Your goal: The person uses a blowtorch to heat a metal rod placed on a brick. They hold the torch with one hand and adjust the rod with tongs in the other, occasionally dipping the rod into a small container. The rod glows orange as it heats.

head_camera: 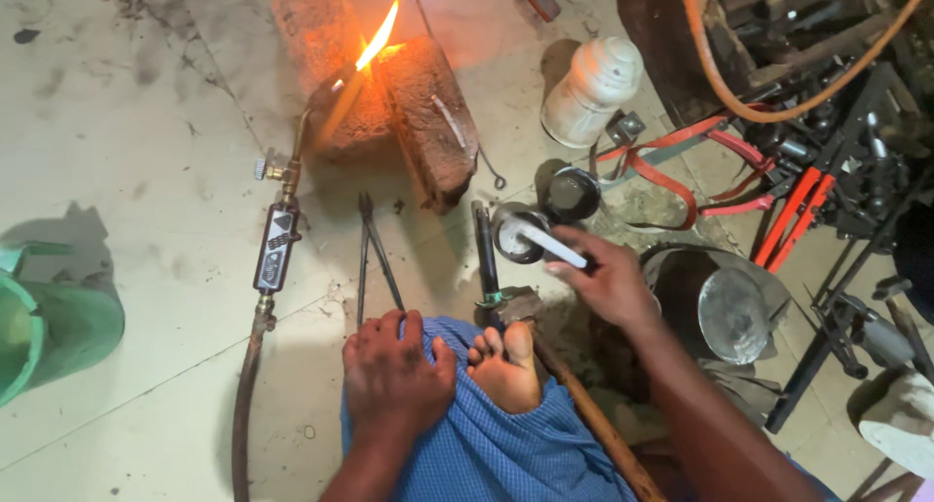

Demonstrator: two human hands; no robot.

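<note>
White stick point(552, 244) is being pinched in the right hand point(605, 286), fingers point(569, 267) pressed together around its near end, far end dipping into a small round tin point(519, 236) just beyond the fingertips. A second, darker tin point(570, 193) is sitting just past that one, touching or nearly so; hard to tell from this angle. Both tins are staying within a short reach, so the wrist is barely lifting off the floor.

Left hand point(394, 371) is resting flat on the knee over blue cloth point(486, 444), fingers spread and gripping nothing, just bracing. Bare foot point(504, 361) is lying between the two hands, toes pointing at a hammer head point(506, 303) just below the right fingers, its wooden handle point(584, 414) running back under the forearm.

Lit torch point(282, 230) is lying well left of the right fingers, flame point(375, 40) aimed up and away from the body onto the bricks point(428, 123), which are serving as a heat backstop. Tongs point(375, 259) are lying between torch and hammer, just ahead of the left fingers.

Open floor point(146, 171) is all to the left and ahead of the left hand. Right of the right fingers is crowded: metal bowl point(730, 312), red straps point(671, 171), white jar point(589, 89), orange hose point(739, 103). Green tub point(49, 327) is sitting at the far left edge.
</note>
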